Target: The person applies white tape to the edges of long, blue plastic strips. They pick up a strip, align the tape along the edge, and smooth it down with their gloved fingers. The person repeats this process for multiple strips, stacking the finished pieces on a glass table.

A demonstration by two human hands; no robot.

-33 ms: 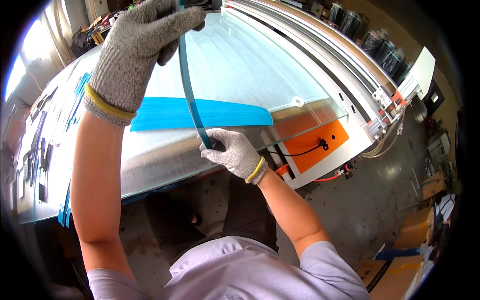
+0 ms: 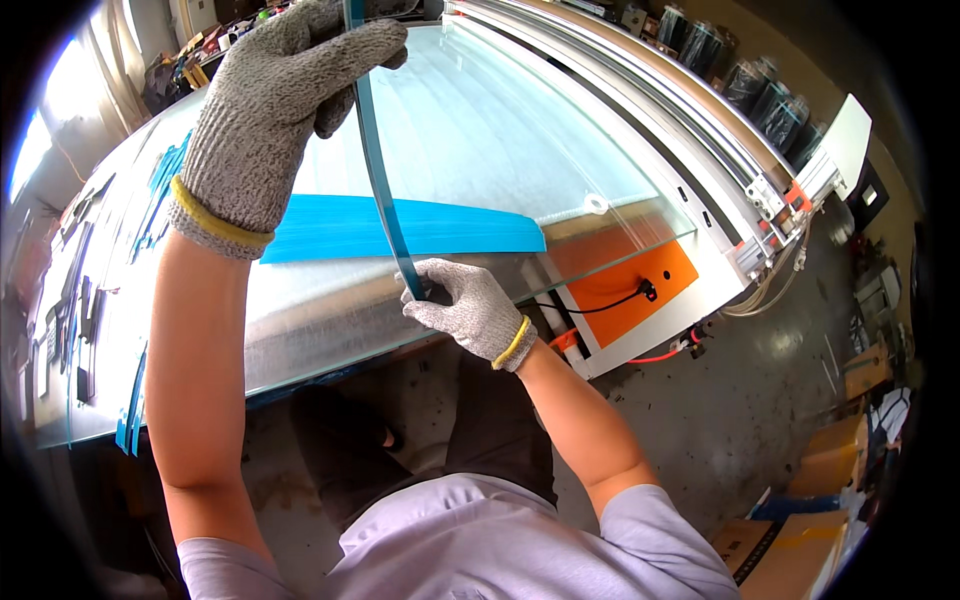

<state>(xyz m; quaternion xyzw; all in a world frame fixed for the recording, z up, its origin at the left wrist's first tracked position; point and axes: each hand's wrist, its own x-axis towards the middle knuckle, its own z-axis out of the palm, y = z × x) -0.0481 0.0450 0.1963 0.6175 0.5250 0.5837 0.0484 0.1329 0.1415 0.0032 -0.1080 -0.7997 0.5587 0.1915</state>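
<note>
A long, narrow blue-grey strip (image 2: pixel 377 180) stands up in front of me, bowing slightly along its length. My left hand (image 2: pixel 262 115), in a grey knit glove with a yellow cuff, is closed around its upper part; the strip's top runs out of view. Down at the lower end, my gloved right hand (image 2: pixel 468 308) pinches the strip between thumb and fingers. Behind it, a flat band of bright blue strips (image 2: pixel 420 228) lies on a large glass sheet (image 2: pixel 490 130), partly hidden by my left wrist.
Dark strips and offcuts (image 2: pixel 82 310) lie along the table's left side, with thin blue strips (image 2: pixel 133 400) by the near left edge. A metal rail (image 2: pixel 640 90) borders the far right. An orange panel (image 2: pixel 635 290) with a black cable sits below the glass corner. Cardboard boxes (image 2: pixel 790 550) stand lower right.
My left hand and the strip's upper part have shifted very slightly to the left. Both hands keep their hold on the strip.
</note>
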